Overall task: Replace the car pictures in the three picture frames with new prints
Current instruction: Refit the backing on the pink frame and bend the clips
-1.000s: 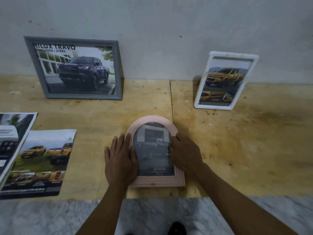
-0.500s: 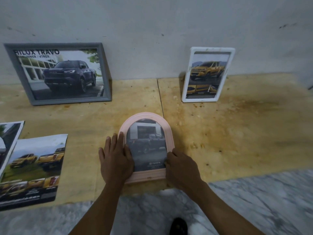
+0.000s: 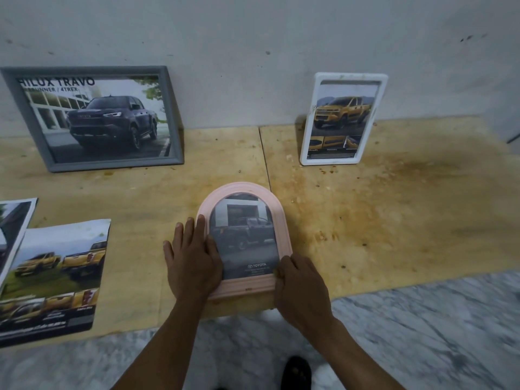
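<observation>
Pink arched frame (image 3: 244, 240) lies flat, face up, at the front edge of the bench (image 3: 394, 220), picture side showing a dark pickup with a Toyota line at the bottom.

Left hand (image 3: 192, 263): fingers straight and together, palm flat over the frame's left rail, thumb on the glass edge. Pressing or steadying, not gripping. Right hand (image 3: 301, 285): fingers curled over the lower right corner of the frame; whether the tips hook under the edge cannot be told from this view.

Grey frame (image 3: 95, 119) leans on the wall at back left, holding a dark pickup print with a "Hilux Travo" heading. White frame (image 3: 342, 119) leans on the wall at back right, holding a yellow pickup print. Both well apart from the pink one.

Loose prints at far left of the bench: a yellow-truck sheet (image 3: 56, 277) and another sheet (image 3: 14, 229) partly out of view, overlapping its upper left corner.

Progress, as judged: all three frames hold pictures; nothing shows which are old and which new. The two at the wall look set aside, either finished or waiting. The pink one is in hand, face up and closed, so it is either about to be turned over for opening or just closed. Loose sheets could be fresh stock or removed prints; cannot tell.
</observation>
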The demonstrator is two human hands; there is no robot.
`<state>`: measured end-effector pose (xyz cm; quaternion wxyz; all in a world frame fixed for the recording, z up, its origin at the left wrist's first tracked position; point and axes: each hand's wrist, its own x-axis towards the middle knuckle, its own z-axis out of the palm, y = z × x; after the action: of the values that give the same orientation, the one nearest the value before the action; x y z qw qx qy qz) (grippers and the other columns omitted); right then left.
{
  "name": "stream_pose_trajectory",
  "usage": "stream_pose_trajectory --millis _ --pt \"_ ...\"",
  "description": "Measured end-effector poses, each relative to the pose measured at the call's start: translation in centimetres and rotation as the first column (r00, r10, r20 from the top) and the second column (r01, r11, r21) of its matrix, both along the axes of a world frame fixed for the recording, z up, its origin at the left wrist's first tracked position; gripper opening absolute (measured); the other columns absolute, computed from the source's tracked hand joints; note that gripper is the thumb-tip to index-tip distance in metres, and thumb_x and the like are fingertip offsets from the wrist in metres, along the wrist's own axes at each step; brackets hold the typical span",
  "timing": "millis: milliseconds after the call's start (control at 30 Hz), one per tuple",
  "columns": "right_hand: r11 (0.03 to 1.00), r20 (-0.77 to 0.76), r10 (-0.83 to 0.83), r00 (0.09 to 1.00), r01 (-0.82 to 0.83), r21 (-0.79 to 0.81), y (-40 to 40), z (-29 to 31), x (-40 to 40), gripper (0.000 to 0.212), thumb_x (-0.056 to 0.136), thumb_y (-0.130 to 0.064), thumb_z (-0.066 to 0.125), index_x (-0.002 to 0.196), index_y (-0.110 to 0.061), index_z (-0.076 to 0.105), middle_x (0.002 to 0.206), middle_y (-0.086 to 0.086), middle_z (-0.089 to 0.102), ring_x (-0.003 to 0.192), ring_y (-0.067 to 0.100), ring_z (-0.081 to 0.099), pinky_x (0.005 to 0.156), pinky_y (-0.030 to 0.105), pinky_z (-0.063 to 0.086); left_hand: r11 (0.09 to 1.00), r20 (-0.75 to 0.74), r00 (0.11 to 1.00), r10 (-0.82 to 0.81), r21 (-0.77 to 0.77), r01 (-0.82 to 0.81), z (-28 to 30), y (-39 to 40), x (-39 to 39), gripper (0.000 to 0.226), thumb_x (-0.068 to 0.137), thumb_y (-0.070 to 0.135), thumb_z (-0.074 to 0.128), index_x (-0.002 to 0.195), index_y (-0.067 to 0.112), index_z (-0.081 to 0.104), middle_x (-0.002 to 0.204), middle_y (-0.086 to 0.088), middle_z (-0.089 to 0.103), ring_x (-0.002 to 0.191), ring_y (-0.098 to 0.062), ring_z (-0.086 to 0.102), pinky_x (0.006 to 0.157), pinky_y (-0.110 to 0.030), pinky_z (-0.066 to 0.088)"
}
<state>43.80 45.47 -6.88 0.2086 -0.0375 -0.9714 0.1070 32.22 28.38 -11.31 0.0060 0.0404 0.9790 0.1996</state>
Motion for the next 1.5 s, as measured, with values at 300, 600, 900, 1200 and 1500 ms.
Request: stream_pose_trajectory --millis 300,600,900,1200,1500 --pt "0.984 0.036 -0.091 0.995 0.095 -0.154 -1.6 -1.1 0.9 0.013 0.067 -0.001 0.048 0.069 -0.009 0.059 0.077 0.004 0.054 0.077 0.022 0.047 0.07 0.035 0.051 1.0 -0.011 1.0 0.007 -0.007 -0.008 -0.1 0.0 -0.2 0.056 0.096 0.041 0.025 0.149 0.024 0.034 0.154 -0.004 0.039 0.147 -0.028 0.024 0.117 -0.057 0.019" --pt "0.899 0.205 -0.112 0.972 0.187 -0.397 -9.4 -0.9 0.3 0.032 0.066 -0.007 0.046 0.092 -0.016 0.061 0.095 0.003 0.056 0.09 0.023 0.054 0.083 0.027 0.043 1.0 -0.008 1.0 0.016 0.015 -0.016 0.0 -0.1 -0.1 0.058 0.095 0.041 0.025 0.15 0.025 0.034 0.155 -0.004 0.038 0.148 -0.026 0.023 0.118 -0.056 0.018" --pt "0.838 0.191 -0.124 0.974 0.206 -0.505 -9.3 -0.6 0.6 0.041 0.061 0.002 0.053 0.095 -0.016 0.067 0.101 0.0 0.059 0.098 0.018 0.054 0.086 0.02 0.042 0.999 0.02 1.0 0.001 0.033 -0.001 0.2 -0.4 -0.4 0.059 0.092 0.044 0.026 0.146 0.025 0.04 0.153 -0.002 0.04 0.146 -0.025 0.024 0.117 -0.053 0.015" --pt "0.85 0.113 -0.092 0.989 0.137 -0.509 -8.8 -1.4 0.5 0.035 0.068 0.003 0.059 0.095 -0.02 0.066 0.103 -0.004 0.058 0.1 0.017 0.056 0.087 0.024 0.045 0.885 -0.191 0.879 -0.438 0.08 0.458 0.8 -1.7 -10.3 0.041 0.1 0.036 0.032 0.126 0.012 0.054 0.128 -0.013 0.057 0.112 -0.03 0.056 0.093 -0.049 0.05" --pt "0.855 0.078 -0.071 0.994 0.102 -0.508 -9.0 -2.1 0.2 0.029 0.075 -0.005 0.052 0.095 -0.02 0.066 0.103 -0.004 0.058 0.1 0.019 0.057 0.088 0.026 0.046 0.752 -0.03 0.756 -0.654 -0.137 0.645 -0.6 -1.8 -12.0 0.054 0.104 0.046 0.007 0.156 0.033 0.012 0.164 0.008 0.012 0.152 -0.018 0.007 0.121 -0.056 0.006"
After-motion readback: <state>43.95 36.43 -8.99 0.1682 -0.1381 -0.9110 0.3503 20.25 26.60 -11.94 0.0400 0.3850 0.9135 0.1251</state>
